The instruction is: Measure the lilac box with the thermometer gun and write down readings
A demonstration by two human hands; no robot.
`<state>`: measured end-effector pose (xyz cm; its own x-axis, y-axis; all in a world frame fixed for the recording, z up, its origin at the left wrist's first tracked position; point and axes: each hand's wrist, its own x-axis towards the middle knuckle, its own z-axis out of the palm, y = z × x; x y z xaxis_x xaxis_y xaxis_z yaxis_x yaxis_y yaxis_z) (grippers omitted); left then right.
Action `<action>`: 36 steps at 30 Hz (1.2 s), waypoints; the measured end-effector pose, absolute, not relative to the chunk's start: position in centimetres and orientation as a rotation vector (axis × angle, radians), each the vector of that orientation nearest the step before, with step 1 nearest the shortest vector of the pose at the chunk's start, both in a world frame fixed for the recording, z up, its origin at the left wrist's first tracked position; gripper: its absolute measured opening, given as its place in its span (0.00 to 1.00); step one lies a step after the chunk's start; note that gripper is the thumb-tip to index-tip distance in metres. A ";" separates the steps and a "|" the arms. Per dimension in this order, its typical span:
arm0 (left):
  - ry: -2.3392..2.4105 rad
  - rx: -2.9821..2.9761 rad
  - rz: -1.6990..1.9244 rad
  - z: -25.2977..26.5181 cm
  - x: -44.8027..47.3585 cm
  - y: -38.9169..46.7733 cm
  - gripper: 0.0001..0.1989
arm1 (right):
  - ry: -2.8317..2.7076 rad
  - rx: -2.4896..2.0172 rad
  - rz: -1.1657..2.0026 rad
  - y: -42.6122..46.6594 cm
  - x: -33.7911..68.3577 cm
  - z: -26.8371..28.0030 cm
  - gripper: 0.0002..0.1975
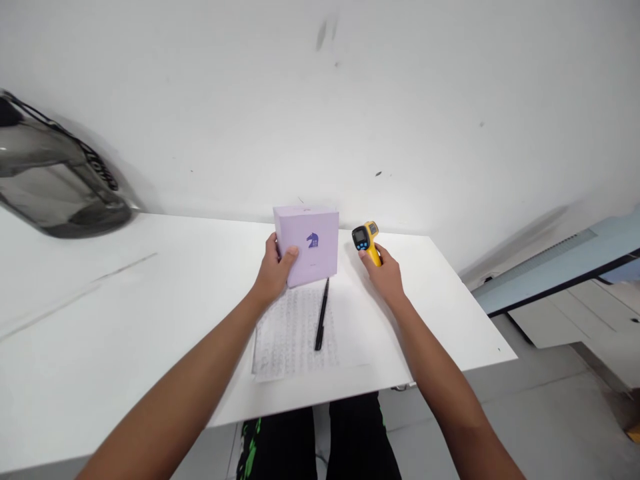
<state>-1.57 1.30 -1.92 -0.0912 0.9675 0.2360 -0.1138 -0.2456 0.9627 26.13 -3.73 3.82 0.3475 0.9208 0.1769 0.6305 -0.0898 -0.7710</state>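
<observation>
My left hand (275,267) grips the left side of a lilac box (315,257) with a dark blue horse-head logo, its thumb on the front face. The box stands upright near the wall, at the far end of some sheets of paper covered in writing (290,327). A black pen (323,317) lies on the sheets, its tip pointing at the box. To the right of the box, my right hand (383,270) is closed around the handle of a yellow and black infrared thermometer (369,240). Its small screen and blue buttons face me.
The white table (165,287) runs along a marked white wall (240,120). A grey translucent bag (60,180) with a black strap stands at the back left. Beyond the table's right edge are a pale blue panel (555,260) and white drawers (580,307).
</observation>
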 end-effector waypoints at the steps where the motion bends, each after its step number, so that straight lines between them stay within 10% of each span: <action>1: 1.048 1.249 1.502 -1.9 -1.5 1.3 0.52 | -1.407 -1.950 0.432 -3.6 26.1 4.1 0.38; 17: 1.055 1.235 1.502 -2.2 -1.6 1.4 0.52 | -1.892 -2.302 -0.047 -4.7 24.4 4.7 0.27; 27: 1.056 1.286 1.477 -1.7 -1.3 1.3 0.53 | -3.112 -1.081 -0.324 -5.3 23.0 2.5 0.24; 30: 1.059 1.286 1.459 -1.7 -1.3 1.1 0.53 | -2.852 -0.890 -0.218 -5.4 24.6 0.6 0.14; 36: 1.079 1.298 1.453 -1.9 -1.4 1.2 0.51 | -1.813 -1.041 0.522 -6.6 26.0 -1.5 0.29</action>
